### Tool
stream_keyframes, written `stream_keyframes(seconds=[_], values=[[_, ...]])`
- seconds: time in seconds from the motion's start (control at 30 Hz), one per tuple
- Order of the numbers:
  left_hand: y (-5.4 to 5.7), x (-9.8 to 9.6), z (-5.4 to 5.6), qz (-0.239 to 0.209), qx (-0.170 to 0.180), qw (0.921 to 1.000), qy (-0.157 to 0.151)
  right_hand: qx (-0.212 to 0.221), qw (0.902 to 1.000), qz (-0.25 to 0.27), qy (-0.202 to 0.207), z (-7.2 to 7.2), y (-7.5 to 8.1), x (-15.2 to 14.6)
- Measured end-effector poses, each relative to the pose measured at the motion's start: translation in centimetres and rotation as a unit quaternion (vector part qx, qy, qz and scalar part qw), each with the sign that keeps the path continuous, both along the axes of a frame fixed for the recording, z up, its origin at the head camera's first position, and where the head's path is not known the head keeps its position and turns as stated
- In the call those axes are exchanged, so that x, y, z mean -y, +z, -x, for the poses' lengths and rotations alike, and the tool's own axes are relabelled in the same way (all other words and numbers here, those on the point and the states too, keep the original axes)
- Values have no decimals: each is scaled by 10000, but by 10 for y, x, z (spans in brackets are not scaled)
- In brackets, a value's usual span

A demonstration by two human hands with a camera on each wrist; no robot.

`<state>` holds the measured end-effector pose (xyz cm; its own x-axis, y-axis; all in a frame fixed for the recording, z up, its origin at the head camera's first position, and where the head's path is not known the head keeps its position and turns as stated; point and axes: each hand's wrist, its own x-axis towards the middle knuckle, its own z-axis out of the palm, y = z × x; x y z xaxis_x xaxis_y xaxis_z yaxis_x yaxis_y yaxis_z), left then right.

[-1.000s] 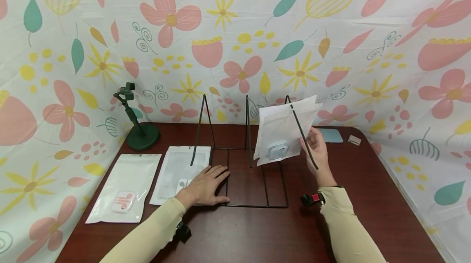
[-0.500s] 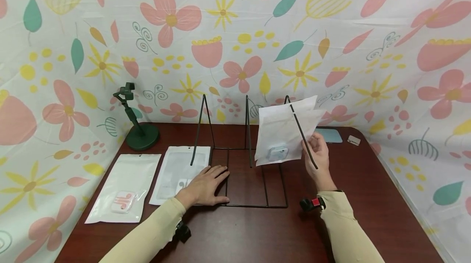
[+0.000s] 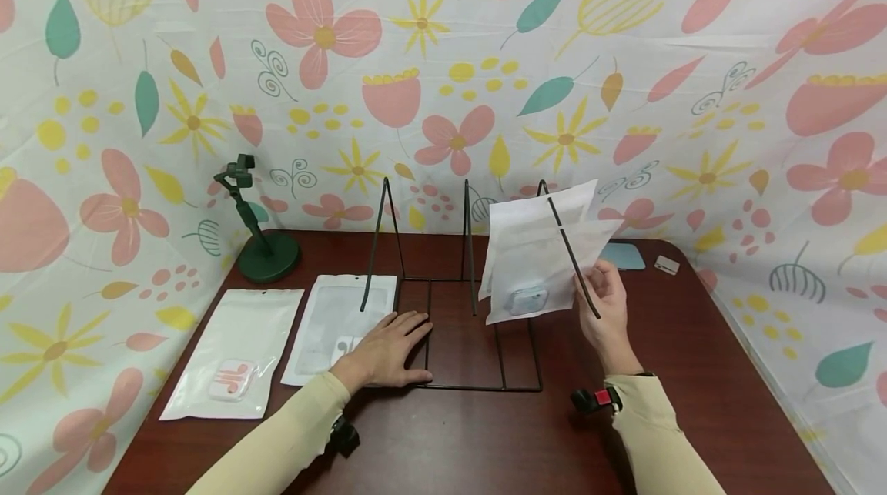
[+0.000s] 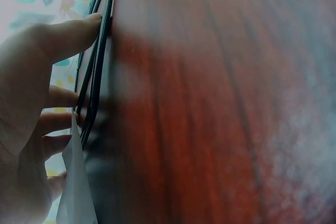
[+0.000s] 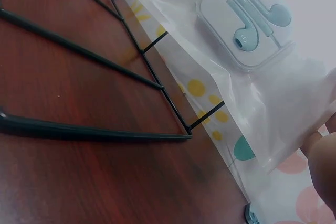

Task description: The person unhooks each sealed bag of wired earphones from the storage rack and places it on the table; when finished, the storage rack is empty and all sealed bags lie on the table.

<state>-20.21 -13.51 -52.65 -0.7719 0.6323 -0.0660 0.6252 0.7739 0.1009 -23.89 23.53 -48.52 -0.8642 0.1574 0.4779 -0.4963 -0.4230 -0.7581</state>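
Observation:
My right hand (image 3: 606, 310) pinches the right edge of a white zip pouch (image 3: 533, 256), which stands tilted behind the right upright of a black wire rack (image 3: 478, 388). A clear case of white earphones (image 5: 247, 24) shows through the pouch in the right wrist view. Another white pouch sits just behind, its top corner showing. My left hand (image 3: 388, 349) lies with fingers spread on the rack's left base and over the lower corner of a flat pouch (image 3: 333, 306). In the left wrist view, its thumb touches the wire bars (image 4: 97, 77).
Farther left lies another white pouch (image 3: 259, 326) with a pink-printed earphone case (image 3: 232, 379). A green stand (image 3: 269, 256) is at the back left. At the back right are a light blue flat item (image 3: 624, 255) and a small whitish piece (image 3: 667, 264).
My right hand has moved slightly right and down, and the front pouch has shifted the same way, fanning apart from the one behind. My left hand stays put on the rack.

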Motion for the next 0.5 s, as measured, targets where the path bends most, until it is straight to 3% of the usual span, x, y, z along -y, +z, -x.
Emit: stream_keyframes(seconds=[0.23,0.5], values=[[-1,0,0,1,-31,10000,9,-167,9997,98,175,-5,0,0],[0,0,0,-29,-38,10000,-12,-200,9998,34,21,-13,0,-3]])
